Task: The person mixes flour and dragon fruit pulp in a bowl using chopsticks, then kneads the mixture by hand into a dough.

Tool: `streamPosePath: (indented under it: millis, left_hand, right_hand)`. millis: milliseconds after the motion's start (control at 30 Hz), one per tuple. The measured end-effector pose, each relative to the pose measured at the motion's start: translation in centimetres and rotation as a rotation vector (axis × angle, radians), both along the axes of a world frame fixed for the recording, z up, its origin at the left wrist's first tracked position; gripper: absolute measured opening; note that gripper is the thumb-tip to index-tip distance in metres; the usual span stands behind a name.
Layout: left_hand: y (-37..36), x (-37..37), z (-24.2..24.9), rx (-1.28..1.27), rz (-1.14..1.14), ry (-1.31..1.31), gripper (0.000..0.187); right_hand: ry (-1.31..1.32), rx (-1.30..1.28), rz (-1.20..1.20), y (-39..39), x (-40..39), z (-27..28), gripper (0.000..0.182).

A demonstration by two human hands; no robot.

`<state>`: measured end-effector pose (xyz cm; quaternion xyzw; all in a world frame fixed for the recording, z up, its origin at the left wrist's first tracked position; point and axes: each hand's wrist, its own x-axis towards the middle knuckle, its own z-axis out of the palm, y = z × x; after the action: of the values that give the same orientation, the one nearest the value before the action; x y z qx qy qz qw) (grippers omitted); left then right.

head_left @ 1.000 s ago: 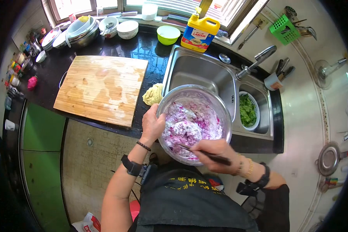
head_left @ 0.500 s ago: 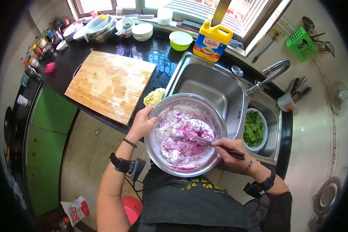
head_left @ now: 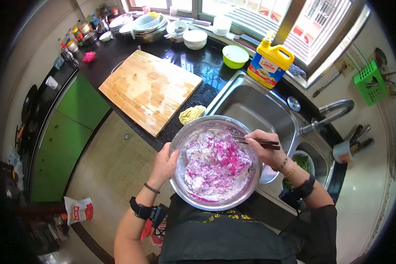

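Note:
A large steel mixing bowl (head_left: 183, 199) is held against the front of the apron, near the sink's edge. Inside it lies a clumpy mix of white flour and bright pink dough (head_left: 215, 167). My left hand (head_left: 165, 165) grips the bowl's left rim, thumb over the edge. In my right hand (head_left: 265, 147) is a pair of dark chopsticks (head_left: 268, 143), their tips at the upper right of the mix. Just beyond the rim, a pale yellow lump of dough or cloth (head_left: 192, 115) sits on the counter.
A wooden cutting board (head_left: 149, 90) lies left of the sink (head_left: 255, 101). Behind stand a yellow detergent jug (head_left: 268, 66), a green bowl (head_left: 235, 57) and stacked white bowls (head_left: 195, 39). Leafy greens fill a basket (head_left: 311, 165) in the small basin, beside the faucet (head_left: 334, 108).
The chopsticks have moved from the middle of the mix to the bowl's upper right side, with my right hand higher. The view has shifted, and my left hand still holds the rim.

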<state>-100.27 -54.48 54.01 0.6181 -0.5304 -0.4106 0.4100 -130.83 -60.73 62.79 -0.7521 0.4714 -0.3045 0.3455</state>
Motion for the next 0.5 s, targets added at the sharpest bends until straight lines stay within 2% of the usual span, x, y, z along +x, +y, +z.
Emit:
streamPosePath:
  millis: [67,133,167,233,367,467,500]
  left_hand:
    - [0.0,-0.1,0.1,-0.008,0.02,-0.037,0.025]
    - [-0.1,0.0,-0.1,-0.04,0.001,-0.061,0.023]
    - [-0.2,-0.1,-0.1,-0.042,0.012,-0.061,0.023]
    - [-0.2,-0.3,0.0,-0.032,0.041,-0.155,0.02]
    - [-0.1,-0.8,0.7,0.047,0.075,-0.173,0.02]
    - [0.0,-1.1,0.2,-0.042,0.13,-0.167,0.019]
    - [-0.1,-1.1,-0.1,-0.057,0.142,-0.159,0.018]
  right_hand:
    - [0.012,0.045,0.048,-2.0,0.3,-1.9,0.011]
    - [-0.329,0.433,-0.038,-3.9,0.4,-3.3,0.012]
    - [-0.352,0.475,-0.017,-4.5,0.5,-3.3,0.016]
    - [-0.292,0.439,0.072,-4.9,1.1,-4.0,0.017]
    - [-0.171,0.367,0.346,-4.3,3.2,-4.3,0.016]
    - [-0.027,0.181,0.554,-2.5,3.2,-2.8,0.013]
    - [0.023,0.224,0.597,-1.8,2.7,-1.7,0.011]
